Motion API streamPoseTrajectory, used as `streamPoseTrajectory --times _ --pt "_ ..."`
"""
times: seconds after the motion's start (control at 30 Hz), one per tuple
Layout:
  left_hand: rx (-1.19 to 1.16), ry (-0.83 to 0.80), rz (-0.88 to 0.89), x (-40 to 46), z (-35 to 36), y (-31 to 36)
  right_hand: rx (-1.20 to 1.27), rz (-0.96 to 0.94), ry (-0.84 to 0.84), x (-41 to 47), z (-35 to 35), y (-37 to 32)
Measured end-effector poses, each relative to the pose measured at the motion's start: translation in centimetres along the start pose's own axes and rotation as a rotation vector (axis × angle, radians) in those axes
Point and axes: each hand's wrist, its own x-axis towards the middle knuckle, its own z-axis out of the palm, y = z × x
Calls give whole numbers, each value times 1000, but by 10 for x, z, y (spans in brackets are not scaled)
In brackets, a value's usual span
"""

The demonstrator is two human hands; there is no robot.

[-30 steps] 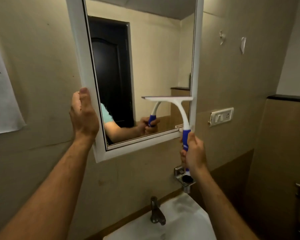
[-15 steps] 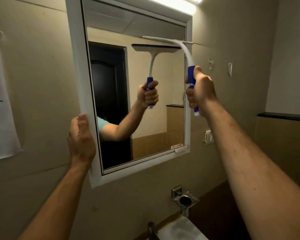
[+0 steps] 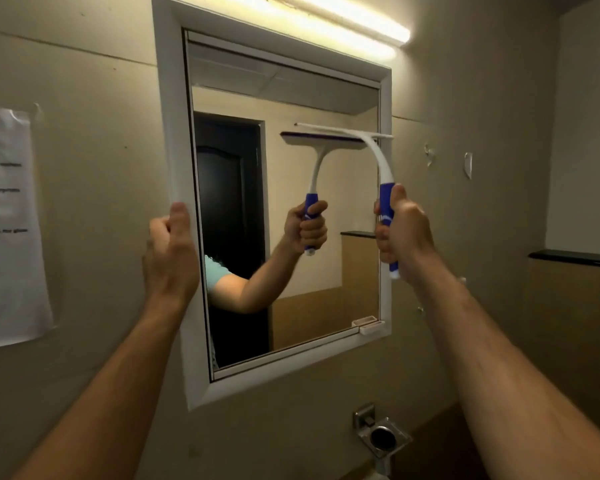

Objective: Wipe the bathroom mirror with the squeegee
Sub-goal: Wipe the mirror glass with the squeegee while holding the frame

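Note:
A white-framed bathroom mirror [image 3: 326,81] hangs on the beige wall. My right hand [image 3: 404,233] is closed around the blue grip of a white squeegee [image 3: 381,164]. Its blade lies level against the glass in the upper right part of the mirror, a little below the top edge. My left hand [image 3: 170,251] grips the mirror's left frame edge at mid height. The glass reflects the squeegee, my arm and a dark door.
A lit tube lamp [image 3: 343,22] runs above the mirror. A paper notice [image 3: 7,223] is taped to the wall at left. A chrome holder [image 3: 381,436] juts out below the mirror. A dark ledge [image 3: 575,258] and wall hooks [image 3: 468,164] are at right.
The squeegee went from the mirror's lower right up to near the top, and has since come down a little along the glass. My left hand stayed on the frame.

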Motion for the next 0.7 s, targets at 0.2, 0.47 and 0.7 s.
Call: streamPoseTrajectory --times 0.2,0.47,0.7 --pt "-61 -33 -152 4 0 -21 27 65 13 -2 9 28" --pt "-214 15 -117 10 -7 -18 -20 -43 74 -7 10 23" --pt "-190 -65 -136 9 -2 -23 55 18 39 7 12 32"
